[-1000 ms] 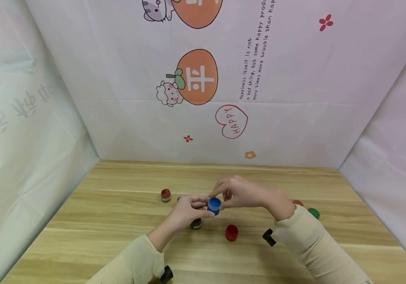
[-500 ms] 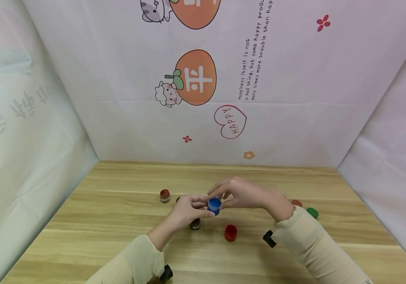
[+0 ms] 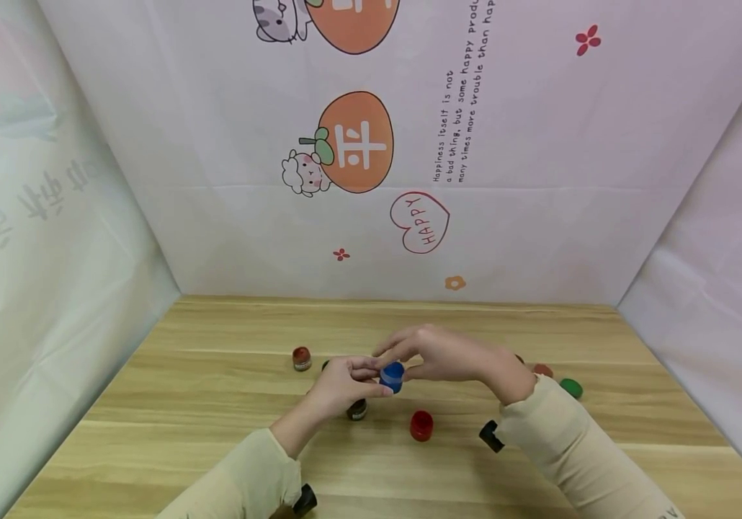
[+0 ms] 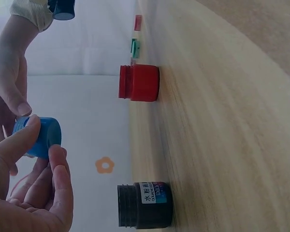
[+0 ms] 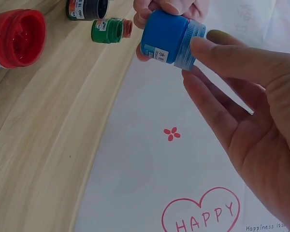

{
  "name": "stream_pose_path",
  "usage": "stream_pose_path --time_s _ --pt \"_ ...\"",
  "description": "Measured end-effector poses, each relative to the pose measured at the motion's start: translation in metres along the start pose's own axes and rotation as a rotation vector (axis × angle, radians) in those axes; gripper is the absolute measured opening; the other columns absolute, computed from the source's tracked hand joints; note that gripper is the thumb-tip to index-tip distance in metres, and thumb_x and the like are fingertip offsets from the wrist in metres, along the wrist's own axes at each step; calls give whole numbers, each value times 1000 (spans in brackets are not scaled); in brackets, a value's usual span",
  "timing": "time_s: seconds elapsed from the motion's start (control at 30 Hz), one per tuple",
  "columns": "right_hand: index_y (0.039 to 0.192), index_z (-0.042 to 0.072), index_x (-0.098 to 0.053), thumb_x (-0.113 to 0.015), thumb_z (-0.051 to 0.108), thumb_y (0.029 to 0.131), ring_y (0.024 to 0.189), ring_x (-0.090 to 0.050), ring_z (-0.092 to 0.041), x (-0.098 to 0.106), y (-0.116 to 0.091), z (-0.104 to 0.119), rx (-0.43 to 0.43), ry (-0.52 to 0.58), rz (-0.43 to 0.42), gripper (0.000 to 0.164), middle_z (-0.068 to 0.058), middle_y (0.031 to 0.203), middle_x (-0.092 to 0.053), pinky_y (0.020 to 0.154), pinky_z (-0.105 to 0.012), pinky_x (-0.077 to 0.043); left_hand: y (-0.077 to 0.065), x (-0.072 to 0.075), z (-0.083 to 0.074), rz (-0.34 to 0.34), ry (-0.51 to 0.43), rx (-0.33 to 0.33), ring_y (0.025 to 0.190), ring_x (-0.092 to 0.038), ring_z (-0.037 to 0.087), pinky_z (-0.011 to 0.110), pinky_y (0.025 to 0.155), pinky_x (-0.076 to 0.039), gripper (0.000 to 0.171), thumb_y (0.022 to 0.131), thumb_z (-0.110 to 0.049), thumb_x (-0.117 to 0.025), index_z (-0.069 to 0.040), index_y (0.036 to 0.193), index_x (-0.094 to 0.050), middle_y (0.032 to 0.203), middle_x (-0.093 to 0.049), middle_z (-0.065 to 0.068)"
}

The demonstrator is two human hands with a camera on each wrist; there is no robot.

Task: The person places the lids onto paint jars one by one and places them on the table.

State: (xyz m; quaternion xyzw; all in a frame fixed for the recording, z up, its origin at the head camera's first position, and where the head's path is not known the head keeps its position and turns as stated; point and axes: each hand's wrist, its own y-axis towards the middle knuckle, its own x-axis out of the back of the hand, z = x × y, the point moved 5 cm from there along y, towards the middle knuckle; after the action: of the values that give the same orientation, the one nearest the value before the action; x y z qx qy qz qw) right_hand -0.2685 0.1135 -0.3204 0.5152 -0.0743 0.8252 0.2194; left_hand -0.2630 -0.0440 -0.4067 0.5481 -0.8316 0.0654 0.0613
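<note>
A small blue paint jar point(image 3: 391, 379) is held tilted above the table between both hands. My left hand point(image 3: 338, 389) grips its body, thumb on one side and fingers on the other. At the jar's top end, my right hand point(image 3: 452, 355) pinches the ribbed, see-through rim of the lid point(image 5: 189, 46) between thumb and fingers. A white label shows on the jar's side in the right wrist view. Below the hands stand an uncapped red paint jar point(image 3: 421, 426) and a black paint jar point(image 3: 357, 411), the latter partly hidden by my left hand.
A brown paint jar point(image 3: 302, 359) stands farther back on the left. In the right wrist view a green paint jar point(image 5: 106, 30) shows beyond the black one. To the right lie a green lid point(image 3: 571, 388) and a reddish-brown lid point(image 3: 542, 370). White printed sheeting point(image 3: 267, 238) walls the wooden table.
My right fingers have shifted slightly around the top of the blue jar, and its top has tipped a little. My left hand keeps its grip in place. The other jars have not moved.
</note>
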Motion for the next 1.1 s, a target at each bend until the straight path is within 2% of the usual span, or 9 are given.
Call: stream_pose_path --time_s 0.1,0.2,0.33,0.5,0.6,0.8,1.1 --pt "120 4 -76 -74 -2 92 111 -67 -14 -1 1 1 5 20 10 28 -4 121 -71 93 -31 -55 0 -1 -1 13 -11 -9 106 -70 23 36 91 -56 39 88 -11 -82 2 123 -71 111 -75 13" --pt "117 3 -77 -76 1 92 102 -67 -9 -2 1 0 -38 48 8 25 -1 113 -72 89 -32 -57 0 -2 -1 21 -29 -17 103 -71 22 35 89 -57 39 88 -9 -81 3 124 -70 110 -75 15" --pt "119 3 -76 -77 1 91 104 -67 -12 -2 1 1 -58 39 5 28 -3 116 -71 89 -33 -57 -1 -2 0 11 -25 -20 108 -70 24 35 91 -56 40 88 -9 -81 4 124 -70 112 -75 15" --pt "119 1 -76 -74 -4 91 109 -68 -17 -3 1 3 -2 11 -2 28 -8 119 -72 91 -32 -56 0 0 3 -8 -23 -7 114 -68 26 39 95 -55 41 87 -12 -83 1 125 -71 114 -74 12" --pt "118 0 -76 -74 -4 92 108 -69 -18 -3 1 4 15 -2 -13 26 -9 117 -72 89 -32 -57 1 1 5 -11 -37 -4 110 -69 24 39 94 -55 42 87 -12 -83 0 125 -71 114 -74 12" --pt "119 0 -76 -73 -3 93 106 -69 -18 -4 2 6 -6 -15 -15 26 -9 118 -71 88 -32 -57 1 3 4 -12 -64 -2 98 -71 20 35 88 -57 42 84 -3 -82 5 124 -69 110 -75 13" --pt "121 1 -75 -73 -2 93 106 -69 -17 -3 3 8 -21 -2 -14 28 -9 119 -70 88 -35 -58 -1 3 1 -23 -61 25 97 -70 20 35 86 -58 44 83 1 -82 5 125 -68 109 -75 11"
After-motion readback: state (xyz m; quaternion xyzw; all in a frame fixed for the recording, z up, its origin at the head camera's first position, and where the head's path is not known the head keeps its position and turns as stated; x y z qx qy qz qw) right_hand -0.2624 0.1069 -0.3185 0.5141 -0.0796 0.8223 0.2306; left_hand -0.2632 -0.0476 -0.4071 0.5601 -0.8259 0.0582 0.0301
